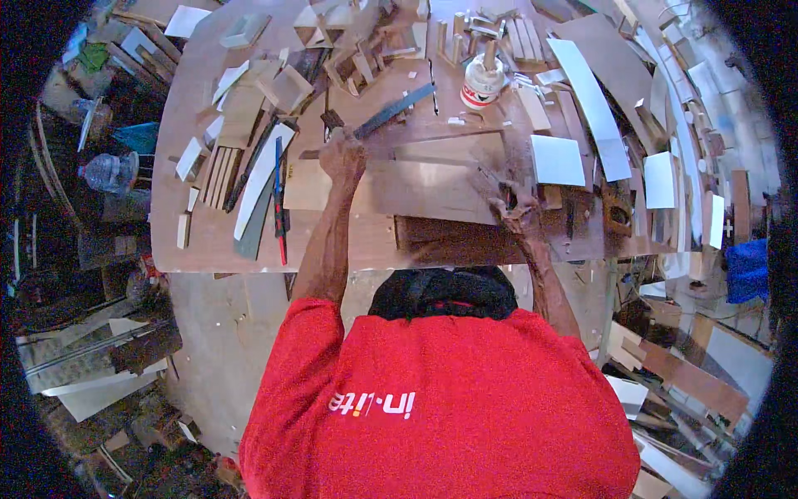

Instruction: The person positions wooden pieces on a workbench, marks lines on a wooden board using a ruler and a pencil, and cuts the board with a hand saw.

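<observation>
My left hand (343, 155) is closed around the near end of a long, flat grey blade-like tool (397, 110), which slants up to the right over the table. Below it lies a pale thin wooden board (428, 185) in the middle of the table. My right hand (517, 204) rests by the board's right end. Its fingers are stretched out and a little blurred, and nothing shows clearly in them. A darker brown board (449, 235) lies at the near table edge, partly under the pale one.
A white glue tub (482, 83) with a stick in it stands at the far side. White panels (558, 160) and wood offcuts lie to the right. On the left are a red-and-blue tool (280, 204), a curved white strip (262, 179) and small wooden frames (285, 87).
</observation>
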A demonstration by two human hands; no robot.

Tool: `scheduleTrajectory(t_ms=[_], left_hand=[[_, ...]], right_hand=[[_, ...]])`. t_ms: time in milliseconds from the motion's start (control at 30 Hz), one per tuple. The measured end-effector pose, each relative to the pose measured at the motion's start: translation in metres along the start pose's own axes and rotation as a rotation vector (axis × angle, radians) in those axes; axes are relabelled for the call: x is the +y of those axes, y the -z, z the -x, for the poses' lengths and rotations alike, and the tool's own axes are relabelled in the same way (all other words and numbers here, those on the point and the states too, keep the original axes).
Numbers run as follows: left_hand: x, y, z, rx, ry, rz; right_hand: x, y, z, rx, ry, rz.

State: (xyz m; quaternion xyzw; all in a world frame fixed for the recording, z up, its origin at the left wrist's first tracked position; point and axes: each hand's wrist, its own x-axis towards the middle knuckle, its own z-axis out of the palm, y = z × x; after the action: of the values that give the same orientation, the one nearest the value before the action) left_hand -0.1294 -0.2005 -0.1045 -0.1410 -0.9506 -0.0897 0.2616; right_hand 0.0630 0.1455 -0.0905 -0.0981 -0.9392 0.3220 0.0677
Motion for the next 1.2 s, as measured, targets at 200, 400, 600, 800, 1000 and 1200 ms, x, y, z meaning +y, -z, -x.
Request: scheduleTrajectory(t_ms=[200,400,600,800,1000,1200], left_hand=[[-0.002,-0.016,-0.029,-0.048,-0.044,0.02],[-0.011,-0.042,-0.048,-0.485,-0.109,0.124],[-0.019,-0.04,-0.051,-0.337,-0.374,0.074],[-0.005,-0.01,-0.066,-0.367,-0.228,0.42],[0.008,0.052,-0.075,-0.326,-0.126,0.666],[0.005,0.125,-0.069,-0.288,0.111,0.754]], right_hand=[[-0.005,-0.007,-0.023,0.017,0.058,-0.092],[-0.044,-0.004,-0.047,0.099,0.23,0.022],[-0.057,-0.025,-0.074,0.069,0.276,0.096],[-0.039,-0.077,-0.119,0.036,0.349,0.244],[-0.084,-0.091,-0.151,-0.222,0.285,0.334],[-0.15,-0.121,-0.162,-0.253,0.432,0.285]])
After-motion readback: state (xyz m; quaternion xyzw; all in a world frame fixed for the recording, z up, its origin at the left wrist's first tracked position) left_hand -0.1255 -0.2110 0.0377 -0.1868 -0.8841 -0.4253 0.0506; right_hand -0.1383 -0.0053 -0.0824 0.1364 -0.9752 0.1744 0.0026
